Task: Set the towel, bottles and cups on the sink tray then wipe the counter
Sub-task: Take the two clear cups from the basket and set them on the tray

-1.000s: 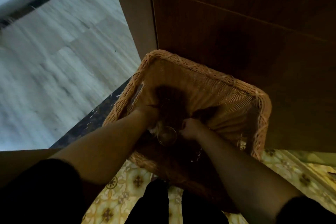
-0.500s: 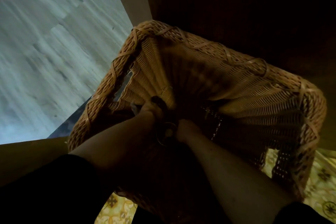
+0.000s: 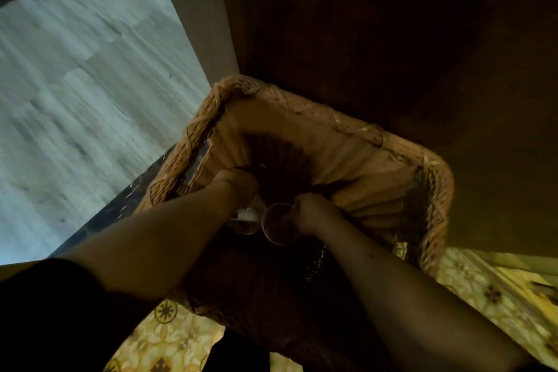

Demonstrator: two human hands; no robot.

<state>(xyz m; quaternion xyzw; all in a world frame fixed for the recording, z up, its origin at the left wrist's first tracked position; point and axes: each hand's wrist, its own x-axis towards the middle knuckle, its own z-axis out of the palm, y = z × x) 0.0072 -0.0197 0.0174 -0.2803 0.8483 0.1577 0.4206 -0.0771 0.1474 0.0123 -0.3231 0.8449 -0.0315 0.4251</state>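
Observation:
Both my hands reach down into a deep wicker basket (image 3: 434, 184) that stands on the floor. My left hand (image 3: 241, 184) is closed on a clear glass cup (image 3: 246, 219) with something pale inside it. My right hand (image 3: 308, 211) grips a second clear glass cup (image 3: 277, 225) by its side, its round rim facing up. The two cups sit side by side, nearly touching, above the dark bottom of the basket. The towel, the bottles and the sink tray are out of view.
A dark wooden cabinet front (image 3: 392, 54) rises right behind the basket. Pale wood-look floor (image 3: 75, 100) spreads to the left past a beige panel edge (image 3: 196, 24). Yellow patterned tiles (image 3: 483, 296) lie under and to the right of the basket.
The view has pulled back from the basket. Both hands have lifted a little and the two glass cups now show clearly, one in each hand.

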